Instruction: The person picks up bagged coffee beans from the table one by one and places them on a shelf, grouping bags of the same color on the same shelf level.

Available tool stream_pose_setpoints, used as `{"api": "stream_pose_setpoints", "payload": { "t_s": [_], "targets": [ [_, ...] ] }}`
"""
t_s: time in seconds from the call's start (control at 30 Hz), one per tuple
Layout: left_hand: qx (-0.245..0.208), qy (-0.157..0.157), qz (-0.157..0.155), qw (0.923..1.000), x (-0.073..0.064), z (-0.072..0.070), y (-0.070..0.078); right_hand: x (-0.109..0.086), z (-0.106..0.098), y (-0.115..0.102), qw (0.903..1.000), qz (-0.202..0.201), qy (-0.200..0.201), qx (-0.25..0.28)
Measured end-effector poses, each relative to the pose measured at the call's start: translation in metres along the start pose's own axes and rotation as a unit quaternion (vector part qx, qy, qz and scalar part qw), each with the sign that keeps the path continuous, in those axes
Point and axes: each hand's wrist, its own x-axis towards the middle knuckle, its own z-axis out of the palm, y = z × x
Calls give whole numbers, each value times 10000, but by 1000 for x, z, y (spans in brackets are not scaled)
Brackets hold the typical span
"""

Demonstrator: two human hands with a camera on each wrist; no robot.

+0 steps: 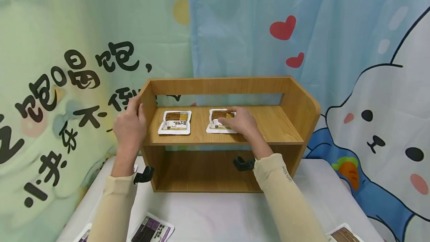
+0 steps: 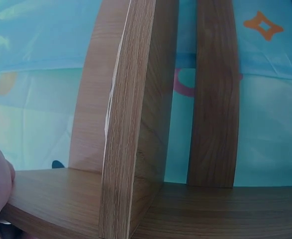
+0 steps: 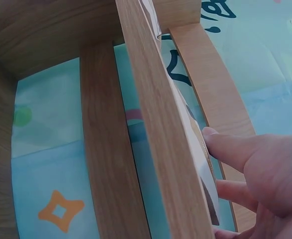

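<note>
Your right hand (image 1: 240,120) is at the centre of the frame, thumb and fingers apart, their tips touching a white-edged brown food pouch (image 1: 216,126) lying on the upper board of the wooden shelf unit (image 1: 218,86). A matching pouch (image 1: 174,123) lies left of it on that board. Your left hand (image 1: 130,127) grips the left side panel (image 1: 151,102). At the bottom edge, left of centre, a purple-and-black packet (image 1: 152,229) lies on the white tabletop (image 1: 208,219).

Blue curtain (image 1: 231,29) with cartoon rabbit (image 1: 386,107)
</note>
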Motion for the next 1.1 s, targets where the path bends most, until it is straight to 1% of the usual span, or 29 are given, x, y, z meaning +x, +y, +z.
{"api": "stream_pose_setpoints", "payload": {
  "t_s": [0.27,0.4,0.5,0.63,0.77,0.83,0.93,1.0,1.1],
  "targets": [
    [-28,-100,-3,9999,-2,4,5,-5,-3,6,10000,-31,-17,19],
    [-9,-98,-47,9999,-4,4,4,-16,-6,9,9999,-69,141,-2],
    [-8,-67,-70,10000,-5,4,2,-36,-11,10,9991,-211,358,75],
    [-61,-38,-66,10000,-5,2,1,-70,-22,14,9959,-499,742,107],
    [-27,25,-91,10000,-3,-1,-2,-107,-35,25,9927,-531,1088,2],
    [-13,47,-107,9999,-1,-3,-3,-125,-41,34,9918,-464,1192,-57],
    [-13,26,-110,9999,0,-4,-3,-149,-51,54,9914,-261,1275,-100],
    [-30,-5,-107,9999,0,-5,-3,-163,-56,71,9915,24,1289,-193],
    [-46,-21,-87,9999,1,-4,-1,-180,-61,102,9896,556,1275,-357]
  ]
}}
